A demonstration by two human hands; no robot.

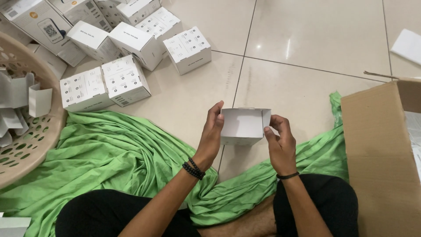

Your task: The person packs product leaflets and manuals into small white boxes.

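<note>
Right now both hands hold a small white box up over the tiled floor, near the middle of the view. The left hand closes on the box's left side, its fingers curled along that wall with the thumb out of sight. The right hand pinches the right side, thumb and fingertips meeting on the flap at that corner. The box's top is open, its flaps standing up, and the inside shows bare white card.

Dark bead bands ring the left wrist; a thin dark band rings the right.

From 10 to 12 o'clock of the box, well apart from it, a heap of closed white boxes lies on the tiles, some upright, some tipped on their sides. At 9 o'clock, by the left edge, a beige perforated basket holds folded white card pieces. A green cloth spreads from about 8 o'clock under the person's crossed legs and runs on to 3 o'clock. At 3 to 4 o'clock stands a brown carton, its flap open, touching the cloth's edge. A flat white sheet lies on the floor at 2 o'clock, near the top right corner.
</note>
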